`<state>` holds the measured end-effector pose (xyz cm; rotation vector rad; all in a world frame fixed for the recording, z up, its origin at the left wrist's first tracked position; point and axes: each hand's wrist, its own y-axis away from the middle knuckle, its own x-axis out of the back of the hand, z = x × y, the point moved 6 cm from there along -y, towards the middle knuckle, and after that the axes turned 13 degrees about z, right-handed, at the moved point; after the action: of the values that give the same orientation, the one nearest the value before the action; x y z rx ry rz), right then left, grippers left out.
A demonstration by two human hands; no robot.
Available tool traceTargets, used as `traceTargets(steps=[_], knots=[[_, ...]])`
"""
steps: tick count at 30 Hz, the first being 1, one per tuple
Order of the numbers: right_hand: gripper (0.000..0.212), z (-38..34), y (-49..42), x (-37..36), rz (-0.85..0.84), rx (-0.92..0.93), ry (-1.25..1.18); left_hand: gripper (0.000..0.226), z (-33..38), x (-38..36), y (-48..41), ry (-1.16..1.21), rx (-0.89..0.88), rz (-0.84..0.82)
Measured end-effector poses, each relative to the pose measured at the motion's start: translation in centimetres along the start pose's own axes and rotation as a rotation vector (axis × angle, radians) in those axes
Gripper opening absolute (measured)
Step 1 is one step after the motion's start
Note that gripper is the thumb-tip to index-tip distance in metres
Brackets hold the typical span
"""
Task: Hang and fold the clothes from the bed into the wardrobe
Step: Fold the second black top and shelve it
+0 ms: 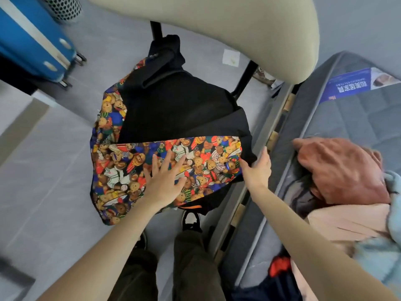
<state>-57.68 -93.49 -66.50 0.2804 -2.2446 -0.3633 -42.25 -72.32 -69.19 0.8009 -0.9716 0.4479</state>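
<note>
With my left hand (165,181) flat on the bear-print jacket (130,161) and my right hand (258,170) pinching its corner, I was mid-fold; a clothes pile (338,170) lay unsorted on the bed (347,118) to the right.

Presses left hand (165,179) flat on the bear-print jacket (121,170), pinches its right edge with right hand (258,170), with clothes pile (338,170) just beside on grey mattress (347,118).

A: Light?
B: Bright, flat, diffuse. Source unclear. No glare, only soft shadows on the floor (54,170).
A: Sharpness?
B: Soft, motion smear throughout. Wide-angle bends the suitcase (32,40) and bed (347,118) edge. Corners blurriest, bottom-left worst.
</note>
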Motion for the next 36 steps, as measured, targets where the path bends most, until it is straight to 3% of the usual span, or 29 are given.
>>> traceTargets(steps=[2, 4, 6, 8, 11, 15, 20, 25, 29, 33, 36], knots=[[0.067, -1.6, 2.4, -2.1, -0.146, 0.451, 0.166, 0.064, -0.2, -0.7, 0.0, -0.048, -0.057, -0.01], [0.059, -1.1, 4.5, -5.0, -0.367, 0.716, 0.405, 0.065, -0.7, -1.8, 0.1, -0.104, -0.124, -0.041], [0.055, 1.0, 4.8, -6.7, -0.589, 0.661, 0.612, 0.065, -1.5, -2.8, 0.4, -0.141, -0.196, -0.06], [0.06, 3.1, 4.1, -7.1, -0.696, 0.532, 0.684, 0.065, -2.7, -3.0, 0.7, -0.142, -0.259, -0.035], [0.078, 3.8, 4.0, -6.6, -0.653, 0.652, 0.748, 0.076, -4.5, -2.7, 1.8, -0.138, -0.31, 0.001], [0.113, 5.1, 5.9, -6.0, -0.535, 1.024, 1.029, 0.117, -6.1, -3.7, 5.1, -0.258, -0.349, -0.014], [0.121, 5.4, 7.5, -7.0, -0.318, 1.269, 1.156, 0.142, -7.0, -5.1, 6.3, -0.38, -0.355, 0.055], [0.094, 4.5, 7.5, -7.4, -0.324, 1.375, 1.039, 0.135, -7.7, -5.4, 6.2, -0.445, -0.454, 0.234], [0.065, 2.9, 7.4, -6.9, -0.374, 1.332, 0.858, 0.136, -8.0, -5.6, 6.1, -0.424, -0.468, 0.233], [0.034, -1.2, 8.0, -5.6, -0.351, 1.135, 0.542, 0.138, -7.5, -5.1, 6.3, -0.372, -0.319, 0.138], [0.027, -4.6, 9.4, -3.5, -0.211, 1.032, 0.318, 0.136, -6.8, -3.2, 7.1, -0.294, -0.161, 0.167]])
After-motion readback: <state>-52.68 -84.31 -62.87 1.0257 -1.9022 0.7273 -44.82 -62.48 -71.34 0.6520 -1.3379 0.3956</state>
